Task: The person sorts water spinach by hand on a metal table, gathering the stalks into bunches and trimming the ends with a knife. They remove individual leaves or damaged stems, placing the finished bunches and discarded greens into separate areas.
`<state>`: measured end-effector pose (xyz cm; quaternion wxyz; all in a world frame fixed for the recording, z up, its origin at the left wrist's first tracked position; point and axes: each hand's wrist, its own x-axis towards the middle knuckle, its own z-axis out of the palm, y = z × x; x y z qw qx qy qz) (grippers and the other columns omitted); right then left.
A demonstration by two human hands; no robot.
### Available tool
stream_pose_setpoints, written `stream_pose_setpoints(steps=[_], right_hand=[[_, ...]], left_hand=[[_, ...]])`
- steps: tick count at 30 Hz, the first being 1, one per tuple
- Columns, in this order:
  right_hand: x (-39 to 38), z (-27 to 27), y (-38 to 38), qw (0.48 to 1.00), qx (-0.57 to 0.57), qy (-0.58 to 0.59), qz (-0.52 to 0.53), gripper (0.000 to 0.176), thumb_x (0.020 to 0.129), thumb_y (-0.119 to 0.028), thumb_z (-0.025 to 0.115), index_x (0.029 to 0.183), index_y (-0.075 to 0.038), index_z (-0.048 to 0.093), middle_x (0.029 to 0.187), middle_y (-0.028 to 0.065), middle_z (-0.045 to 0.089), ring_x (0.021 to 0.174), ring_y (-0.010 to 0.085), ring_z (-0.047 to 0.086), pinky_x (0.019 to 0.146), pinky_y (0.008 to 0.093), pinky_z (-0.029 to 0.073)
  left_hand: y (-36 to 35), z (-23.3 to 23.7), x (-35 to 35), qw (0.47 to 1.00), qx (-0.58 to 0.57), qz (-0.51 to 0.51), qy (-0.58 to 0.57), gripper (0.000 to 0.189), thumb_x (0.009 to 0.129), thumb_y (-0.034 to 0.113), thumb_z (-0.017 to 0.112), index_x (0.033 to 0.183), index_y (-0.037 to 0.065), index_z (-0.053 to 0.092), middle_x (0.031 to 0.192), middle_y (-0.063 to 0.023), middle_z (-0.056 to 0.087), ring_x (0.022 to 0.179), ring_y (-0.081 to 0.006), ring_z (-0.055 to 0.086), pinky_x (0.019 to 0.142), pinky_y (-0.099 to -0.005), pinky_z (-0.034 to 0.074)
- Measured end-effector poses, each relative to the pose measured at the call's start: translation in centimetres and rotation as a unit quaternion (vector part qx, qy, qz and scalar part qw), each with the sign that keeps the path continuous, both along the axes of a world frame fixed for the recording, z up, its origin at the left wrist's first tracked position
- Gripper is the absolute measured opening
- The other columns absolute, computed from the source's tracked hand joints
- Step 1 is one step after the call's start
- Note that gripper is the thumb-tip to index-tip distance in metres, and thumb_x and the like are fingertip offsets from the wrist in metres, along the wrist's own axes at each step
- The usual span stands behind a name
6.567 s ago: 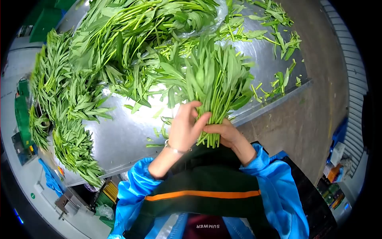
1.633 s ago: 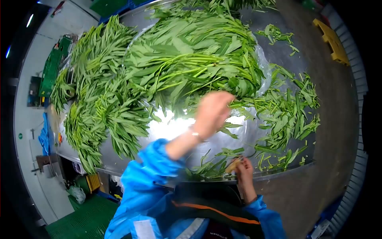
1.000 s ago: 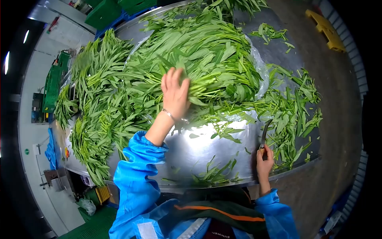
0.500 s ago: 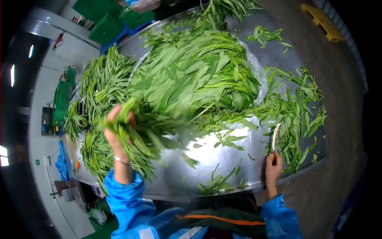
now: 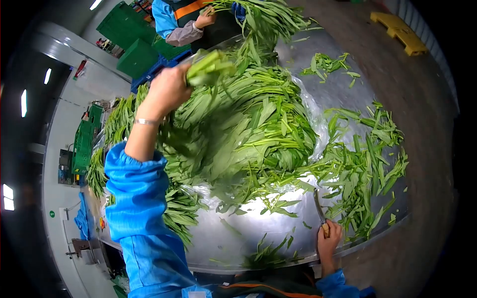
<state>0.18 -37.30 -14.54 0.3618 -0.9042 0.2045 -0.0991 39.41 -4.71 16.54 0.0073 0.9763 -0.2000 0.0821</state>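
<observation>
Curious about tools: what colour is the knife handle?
The knife handle looks yellowish brown, best seen in the head view.

Fisheye view: straight lines bowed, corners black. Strip lamps [image 5: 24,103], lit, far left. Desk [image 5: 278,227]: metal, white glare near centre. Floor [image 5: 428,134], right: dim. Raised bunch of greens [image 5: 209,68]: motion-blurred. Scattered cuttings [image 5: 365,171], right: comparatively sharp.

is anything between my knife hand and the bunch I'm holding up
Yes, the leafy pile lies on the table between your right hand, holding the curved knife, and the bunch in your left hand, though that bunch looks raised above it.
</observation>
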Motion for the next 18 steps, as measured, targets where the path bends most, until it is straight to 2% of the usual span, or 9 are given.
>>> stream_pose_setpoints(steps=[2, 4, 6, 8, 9, 10, 12, 16, 18], right_hand=[[0.2, -0.3, 0.0, 0.999, -0.031, 0.001, 0.016, 0.031, 0.070, -0.006, 0.065, 0.101, -0.005, 0.061, 0.098, 0.0121, 0.053, 0.094, 0.0329, 0.049, 0.088, 0.0453, 0.034], [0.2, -0.5, -0.2, 0.997, -0.066, 0.006, 0.033, 0.031, 0.070, -0.007, 0.065, 0.100, -0.005, 0.061, 0.098, 0.0119, 0.054, 0.094, 0.0329, 0.049, 0.088, 0.0455, 0.034], [0.0, -0.9, -0.1, 0.997, -0.067, 0.023, 0.023, 0.030, 0.069, -0.008, 0.066, 0.098, -0.006, 0.061, 0.097, 0.0118, 0.053, 0.095, 0.0332, 0.049, 0.088, 0.0455, 0.034], [0.2, -0.6, 0.0, 0.996, -0.077, 0.034, 0.017, 0.029, 0.069, -0.009, 0.066, 0.098, -0.006, 0.061, 0.097, 0.0120, 0.053, 0.095, 0.0333, 0.049, 0.088, 0.0457, 0.034], [0.3, -0.5, 0.1, 0.996, -0.085, 0.036, 0.016, 0.028, 0.070, -0.009, 0.064, 0.097, -0.005, 0.060, 0.095, 0.0130, 0.053, 0.094, 0.0332, 0.049, 0.088, 0.0458, 0.034], [0.4, -0.5, 0.2, 0.995, -0.091, 0.043, 0.014, 0.028, 0.070, -0.009, 0.063, 0.097, -0.004, 0.060, 0.095, 0.0133, 0.053, 0.094, 0.0332, 0.049, 0.087, 0.0457, 0.034], [0.7, -0.3, 0.5, 0.993, -0.106, 0.059, 0.006, 0.027, 0.070, -0.008, 0.062, 0.096, -0.003, 0.060, 0.094, 0.0138, 0.053, 0.093, 0.0332, 0.049, 0.087, 0.0455, 0.034], [1.3, 1.2, 1.4, 0.989, -0.111, 0.100, -0.002, 0.026, 0.071, -0.009, 0.062, 0.096, -0.002, 0.057, 0.095, 0.0146, 0.050, 0.094, 0.0337, 0.046, 0.089, 0.0455, 0.031], [1.6, 1.4, 1.5, 0.987, -0.125, 0.097, -0.001, 0.027, 0.070, -0.008, 0.062, 0.096, -0.002, 0.056, 0.093, 0.0142, 0.049, 0.093, 0.0336, 0.046, 0.088, 0.0445, 0.031]], left_hand=[[2.1, -0.8, -1.4, 0.994, 0.004, -0.010, 0.112, 0.028, 0.070, 0.008, 0.062, 0.098, 0.008, 0.060, 0.081, -0.0194, 0.063, 0.080, -0.0374, 0.061, 0.070, -0.0453, 0.051], [3.5, -1.4, -2.9, 0.972, 0.119, 0.044, 0.198, 0.028, 0.069, 0.006, 0.061, 0.097, 0.008, 0.061, 0.083, -0.0177, 0.064, 0.082, -0.0359, 0.062, 0.074, -0.0431, 0.051], [6.1, -2.4, -3.5, 0.980, 0.145, -0.002, 0.139, 0.032, 0.068, 0.003, 0.060, 0.100, 0.008, 0.061, 0.089, -0.0176, 0.063, 0.087, -0.0348, 0.061, 0.077, -0.0416, 0.050], [7.9, -2.9, -1.5, 0.993, 0.069, 0.010, 0.097, 0.038, 0.066, 0.002, 0.060, 0.104, 0.008, 0.061, 0.095, -0.0186, 0.062, 0.092, -0.0350, 0.059, 0.080, -0.0412, 0.049], [9.3, -4.1, 0.1, 0.999, 0.033, -0.006, 0.004, 0.043, 0.066, 0.001, 0.060, 0.108, 0.009, 0.060, 0.099, -0.0186, 0.062, 0.092, -0.0364, 0.059, 0.082, -0.0418, 0.048], [8.8, -4.1, 1.7, 0.999, 0.026, 0.028, 0.022, 0.047, 0.065, 0.001, 0.061, 0.111, 0.011, 0.060, 0.105, -0.0164, 0.061, 0.096, -0.0357, 0.057, 0.085, -0.0405, 0.048], [8.1, -5.9, 5.3, 1.000, 0.000, -0.014, 0.012, 0.051, 0.065, 0.001, 0.061, 0.114, 0.014, 0.060, 0.114, -0.0124, 0.059, 0.103, -0.0329, 0.055, 0.089, -0.0387, 0.047], [7.2, -14.8, 11.2, 0.992, 0.065, -0.105, -0.012, 0.052, 0.065, 0.000, 0.060, 0.114, 0.018, 0.061, 0.122, -0.0073, 0.055, 0.111, -0.0301, 0.051, 0.093, -0.0377, 0.044], [8.6, -16.4, 12.1, 0.996, -0.047, -0.064, 0.031, 0.042, 0.068, 0.003, 0.061, 0.109, 0.012, 0.062, 0.115, -0.0111, 0.059, 0.105, -0.0311, 0.055, 0.089, -0.0378, 0.046]])
